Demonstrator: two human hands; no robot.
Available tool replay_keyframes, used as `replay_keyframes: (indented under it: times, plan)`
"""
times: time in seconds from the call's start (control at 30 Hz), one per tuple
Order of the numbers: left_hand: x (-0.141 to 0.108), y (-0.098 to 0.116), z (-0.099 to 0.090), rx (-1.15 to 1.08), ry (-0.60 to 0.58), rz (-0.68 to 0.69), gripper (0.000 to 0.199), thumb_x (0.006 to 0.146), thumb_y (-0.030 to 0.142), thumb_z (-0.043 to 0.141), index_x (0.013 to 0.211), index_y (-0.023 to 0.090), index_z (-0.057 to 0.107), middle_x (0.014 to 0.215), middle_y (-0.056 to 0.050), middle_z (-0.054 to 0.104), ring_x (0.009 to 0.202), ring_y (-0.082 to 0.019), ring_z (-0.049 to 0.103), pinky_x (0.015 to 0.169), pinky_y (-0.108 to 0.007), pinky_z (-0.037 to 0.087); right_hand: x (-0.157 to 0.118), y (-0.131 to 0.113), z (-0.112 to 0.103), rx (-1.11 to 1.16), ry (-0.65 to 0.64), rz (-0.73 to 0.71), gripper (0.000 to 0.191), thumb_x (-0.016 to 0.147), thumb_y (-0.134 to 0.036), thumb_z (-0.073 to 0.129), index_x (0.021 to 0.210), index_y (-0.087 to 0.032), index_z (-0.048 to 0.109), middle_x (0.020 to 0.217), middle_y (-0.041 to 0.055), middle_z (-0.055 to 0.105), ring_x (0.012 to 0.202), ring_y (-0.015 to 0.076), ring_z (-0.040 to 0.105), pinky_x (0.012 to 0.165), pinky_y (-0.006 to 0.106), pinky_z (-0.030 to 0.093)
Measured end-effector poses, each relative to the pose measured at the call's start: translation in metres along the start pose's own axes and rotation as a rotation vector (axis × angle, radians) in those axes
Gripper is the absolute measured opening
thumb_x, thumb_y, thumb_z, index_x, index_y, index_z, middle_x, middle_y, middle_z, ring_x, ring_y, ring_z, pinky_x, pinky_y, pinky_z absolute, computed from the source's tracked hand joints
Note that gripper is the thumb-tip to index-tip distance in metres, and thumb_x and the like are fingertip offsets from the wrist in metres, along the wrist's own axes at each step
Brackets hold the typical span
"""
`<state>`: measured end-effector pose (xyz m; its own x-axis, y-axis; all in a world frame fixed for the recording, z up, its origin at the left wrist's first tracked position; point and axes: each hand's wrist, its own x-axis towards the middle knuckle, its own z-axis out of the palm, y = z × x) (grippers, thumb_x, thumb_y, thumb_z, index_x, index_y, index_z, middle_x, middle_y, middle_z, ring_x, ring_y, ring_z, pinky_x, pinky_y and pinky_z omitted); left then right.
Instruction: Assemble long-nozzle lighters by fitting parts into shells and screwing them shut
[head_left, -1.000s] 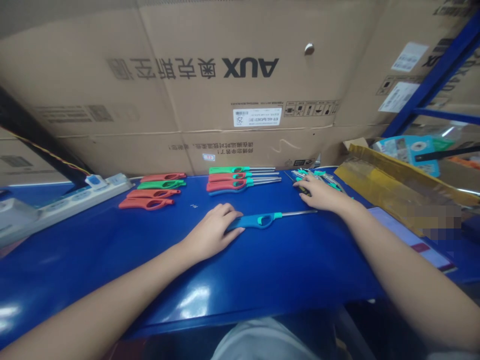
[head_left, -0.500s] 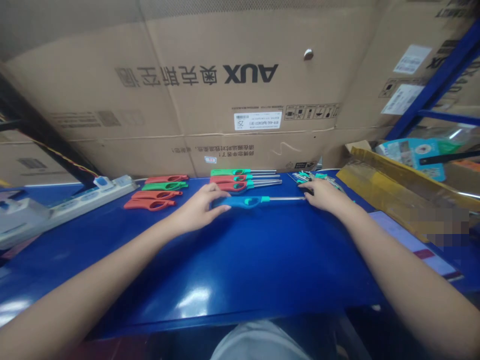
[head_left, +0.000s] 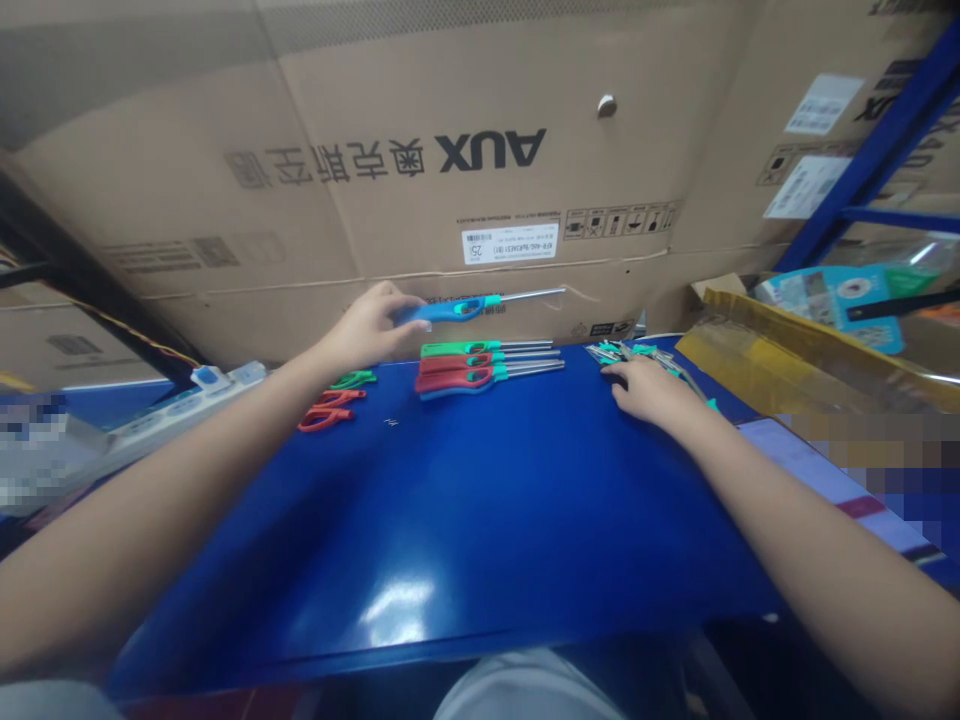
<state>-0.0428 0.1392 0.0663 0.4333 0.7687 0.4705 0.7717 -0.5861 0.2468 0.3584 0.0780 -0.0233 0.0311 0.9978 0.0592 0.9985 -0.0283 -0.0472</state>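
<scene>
My left hand (head_left: 371,325) is closed round the handle of a blue long-nosed lighter (head_left: 446,312), raised above the table with its metal rod pointing right. Below it lie several assembled lighters (head_left: 457,368) side by side, green and red, with a blue edge at the near side. My right hand (head_left: 649,388) rests at a pile of metal rods with green ends (head_left: 637,352). Its fingers are curled by something dark, too small to make out. Red and green handles (head_left: 330,408) without rods lie left, partly behind my left forearm.
Tiny metal bits (head_left: 391,422) lie on the blue tabletop (head_left: 480,520). A white power strip (head_left: 180,410) stands at left. A large cardboard box (head_left: 337,230) backs the table. At right are yellow-taped packaging (head_left: 795,370) and a phone-like flat screen (head_left: 802,470).
My left hand has lifted the blue lighter off the table, up and slightly left, tilting its rod upward. My right hand stays at the rod pile.
</scene>
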Motion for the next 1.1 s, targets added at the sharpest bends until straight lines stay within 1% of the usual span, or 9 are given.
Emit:
replay_keyframes:
  times: [0.1,0.2,0.3,0.37,0.43,0.57,0.67,0.83,1.1]
  plan:
    - [0.003,-0.001,-0.003,0.018,-0.002,-0.004,0.041,0.09,0.044,0.063,0.118,0.016,0.072,0.09,-0.004,0.051,0.086,-0.02,0.053,0.092,-0.037,0.049,-0.002,-0.002,-0.003,0.002,-0.011,0.012,0.048,0.09,-0.024,0.05,0.136,-0.023,0.067,0.137,0.0166,0.061,0.123,0.0327,0.061,0.099,0.045,0.053]
    - [-0.004,0.002,0.001,-0.025,-0.015,-0.018,0.046,0.089,0.049,0.063,0.12,0.016,0.071,0.092,-0.004,0.052,0.086,-0.02,0.055,0.089,-0.038,0.05,-0.005,-0.006,-0.008,0.005,-0.035,0.015,0.049,0.091,-0.024,0.049,0.137,-0.022,0.066,0.14,0.0175,0.058,0.126,0.0343,0.059,0.1,0.046,0.052]
    - [-0.02,0.011,0.013,-0.118,-0.074,0.03,0.048,0.09,0.052,0.062,0.12,0.016,0.071,0.095,-0.005,0.054,0.087,-0.02,0.057,0.083,-0.036,0.052,-0.008,-0.008,-0.012,0.009,-0.058,0.009,0.05,0.092,-0.022,0.049,0.139,-0.021,0.064,0.142,0.0189,0.056,0.129,0.035,0.058,0.104,0.047,0.05]
    - [-0.035,0.018,0.023,-0.14,-0.155,0.108,0.045,0.092,0.052,0.06,0.118,0.017,0.071,0.095,-0.005,0.056,0.089,-0.021,0.059,0.085,-0.036,0.052,-0.009,-0.009,-0.013,0.012,-0.064,0.006,0.051,0.092,-0.022,0.049,0.14,-0.021,0.063,0.143,0.019,0.055,0.13,0.0348,0.057,0.104,0.047,0.049]
    - [-0.05,0.024,0.034,-0.154,-0.206,0.126,0.043,0.094,0.051,0.06,0.12,0.018,0.071,0.095,-0.005,0.058,0.086,-0.02,0.06,0.083,-0.036,0.053,-0.01,-0.009,-0.013,0.015,-0.069,0.008,0.051,0.092,-0.022,0.048,0.141,-0.022,0.062,0.144,0.0187,0.054,0.129,0.0353,0.058,0.103,0.047,0.05]
    - [-0.074,0.031,0.054,-0.103,-0.205,0.167,0.041,0.095,0.048,0.059,0.118,0.016,0.07,0.102,-0.009,0.063,0.095,-0.023,0.064,0.092,-0.04,0.054,-0.01,-0.009,-0.011,0.012,-0.08,0.005,0.051,0.091,-0.024,0.05,0.141,-0.022,0.062,0.143,0.0189,0.054,0.126,0.0367,0.059,0.101,0.049,0.051]
    - [-0.08,0.029,0.063,-0.069,-0.221,0.162,0.038,0.097,0.046,0.055,0.116,0.017,0.07,0.109,-0.011,0.067,0.1,-0.025,0.066,0.093,-0.041,0.056,-0.01,-0.01,-0.011,0.008,-0.076,-0.007,0.051,0.091,-0.024,0.05,0.142,-0.023,0.061,0.141,0.0184,0.056,0.126,0.0363,0.059,0.101,0.049,0.051]
    - [-0.081,0.023,0.067,0.005,-0.222,0.156,0.034,0.095,0.044,0.056,0.11,0.018,0.072,0.107,-0.012,0.071,0.101,-0.027,0.068,0.093,-0.041,0.057,-0.011,-0.011,-0.012,0.007,-0.081,-0.011,0.051,0.092,-0.023,0.048,0.141,-0.023,0.062,0.143,0.0183,0.055,0.128,0.0354,0.057,0.101,0.049,0.051]
    - [-0.079,0.023,0.061,0.143,-0.207,0.144,0.032,0.093,0.042,0.057,0.108,0.019,0.074,0.11,-0.012,0.075,0.102,-0.03,0.068,0.092,-0.045,0.056,-0.012,-0.011,-0.013,0.001,-0.085,-0.02,0.051,0.092,-0.023,0.048,0.142,-0.022,0.061,0.143,0.0187,0.055,0.131,0.0356,0.055,0.102,0.048,0.05]
